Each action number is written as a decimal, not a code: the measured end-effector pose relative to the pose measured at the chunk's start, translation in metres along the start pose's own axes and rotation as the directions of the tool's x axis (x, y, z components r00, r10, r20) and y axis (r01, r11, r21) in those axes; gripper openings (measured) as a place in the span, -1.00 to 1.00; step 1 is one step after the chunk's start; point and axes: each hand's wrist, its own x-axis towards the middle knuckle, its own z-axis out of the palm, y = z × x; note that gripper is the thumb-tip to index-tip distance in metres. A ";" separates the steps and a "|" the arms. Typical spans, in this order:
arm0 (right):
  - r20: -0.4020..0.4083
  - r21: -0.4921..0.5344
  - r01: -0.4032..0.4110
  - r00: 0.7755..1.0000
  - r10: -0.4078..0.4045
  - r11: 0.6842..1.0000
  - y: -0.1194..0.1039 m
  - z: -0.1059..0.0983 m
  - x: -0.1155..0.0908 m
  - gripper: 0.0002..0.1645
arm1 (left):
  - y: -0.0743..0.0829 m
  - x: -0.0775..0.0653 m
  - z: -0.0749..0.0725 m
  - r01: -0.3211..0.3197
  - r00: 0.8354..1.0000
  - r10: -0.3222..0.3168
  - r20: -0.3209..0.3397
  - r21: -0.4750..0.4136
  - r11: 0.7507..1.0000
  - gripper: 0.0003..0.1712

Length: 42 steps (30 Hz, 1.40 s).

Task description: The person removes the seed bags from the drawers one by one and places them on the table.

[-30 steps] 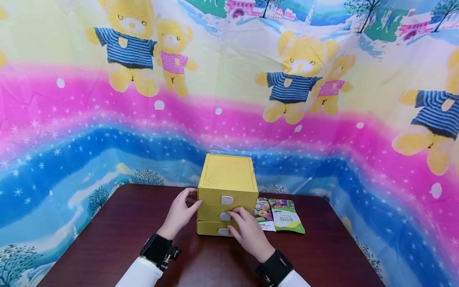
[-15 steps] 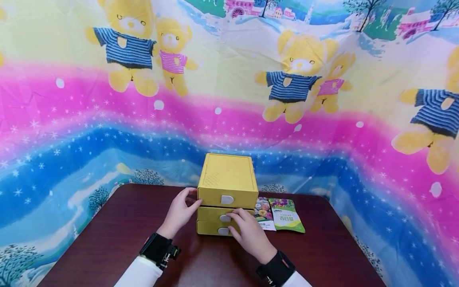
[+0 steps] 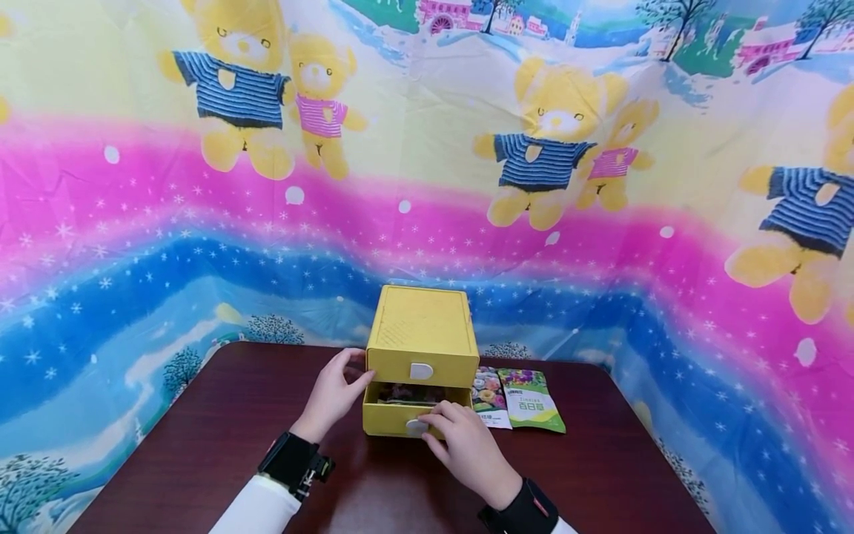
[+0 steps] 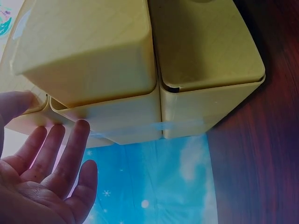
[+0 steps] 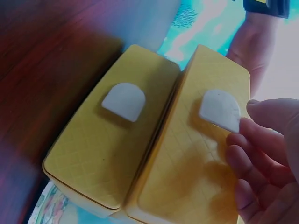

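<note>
A yellow cabinet (image 3: 427, 319) with three stacked drawers stands on the table. Its middle drawer (image 3: 387, 417) juts out toward me, showing dark, flat contents (image 3: 408, 393) inside. My right hand (image 3: 470, 449) pinches that drawer's white tab handle (image 5: 220, 110) between thumb and fingers. My left hand (image 3: 336, 389) holds the cabinet's left front corner, with the thumb on the top drawer's front (image 3: 394, 363) and the fingers (image 4: 77, 140) along the side. The bottom drawer (image 5: 112, 135) sits farther back, its own white handle (image 5: 125, 101) untouched; the middle drawer hides it in the head view.
Two flower seed packets, one with pale blooms (image 3: 490, 400) and one green and white (image 3: 531, 400), lie to the right of the cabinet. Behind the dark wooden table (image 3: 220, 423) hangs a bear-printed cloth (image 3: 373, 170).
The middle drawer has slid out toward me from nearly flush, baring its contents. My right hand has drawn back with its handle; my left hand has stayed at the corner.
</note>
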 end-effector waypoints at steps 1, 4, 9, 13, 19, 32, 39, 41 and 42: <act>0.009 0.002 0.001 1.000 -0.001 1.000 -0.001 -0.002 -0.001 -0.75 | 0.000 0.000 0.000 0.000 1.000 0.000 0.002 -0.001 1.000 -0.58; 0.030 0.001 0.004 1.000 -0.004 1.000 -0.004 -0.005 -0.003 -0.75 | 0.000 0.000 0.000 -0.001 1.000 0.001 0.007 -0.002 1.000 -0.58; 0.021 -0.013 0.028 0.999 -0.028 1.000 -0.008 -0.008 -0.008 -0.80 | -0.001 0.000 0.000 0.002 1.000 -0.002 0.011 0.006 1.000 -0.58; -0.003 -0.020 0.058 0.998 -0.058 0.998 -0.011 -0.010 -0.012 -0.85 | 0.000 0.000 -0.001 0.001 1.000 -0.001 0.013 0.008 1.000 -0.58; -0.009 -0.028 0.085 0.996 -0.085 0.996 -0.017 -0.014 -0.018 -0.88 | 0.000 0.000 0.000 0.003 1.000 -0.004 0.017 0.011 1.000 -0.58; -0.059 -0.059 0.145 0.987 -0.149 0.988 -0.025 -0.017 -0.028 -0.95 | -0.006 0.002 0.000 0.003 0.999 -0.003 0.032 0.021 1.000 -0.56; -0.055 -0.053 0.135 0.989 -0.138 0.989 -0.030 -0.018 -0.033 -0.94 | -0.006 0.002 -0.001 0.006 0.999 -0.006 0.038 0.017 1.000 -0.57; -0.056 -0.051 0.133 0.989 -0.135 0.990 -0.032 -0.019 -0.034 -0.94 | -0.007 0.002 -0.001 0.009 0.999 -0.009 0.037 0.016 1.000 -0.57; -0.060 -0.051 0.133 0.989 -0.136 0.990 -0.032 -0.019 -0.035 -0.95 | -0.007 0.002 -0.001 0.009 0.999 -0.010 0.037 0.016 1.000 -0.57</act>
